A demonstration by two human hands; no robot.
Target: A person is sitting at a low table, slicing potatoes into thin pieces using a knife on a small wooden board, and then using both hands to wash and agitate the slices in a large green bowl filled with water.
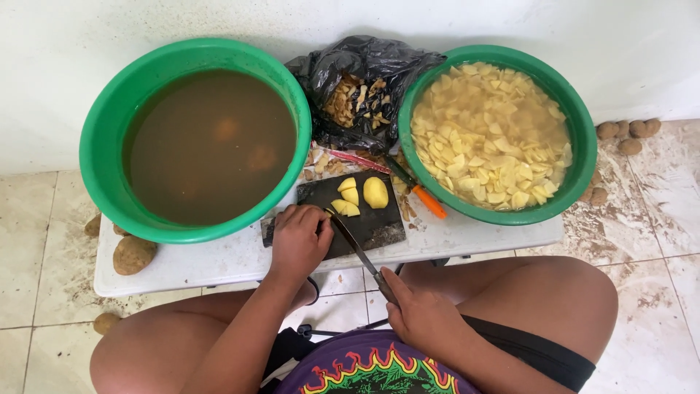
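Observation:
My left hand [299,241] rests curled on the near left part of a dark cutting board [379,222], fingertips beside cut yellow potato pieces [347,197]. A peeled potato half [375,192] lies just right of them. My right hand [423,314] grips the handle of a knife [357,248], whose blade runs up and left across the board, tip at the potato pieces next to my left fingers.
A green basin of murky brown water [208,142] stands left, a green basin of potato slices in water [492,131] right, a black bag of peels [357,91] between them. An orange-handled peeler [423,195] lies by the board. Unpeeled potatoes [133,254] lie on the floor and the small white table [219,263].

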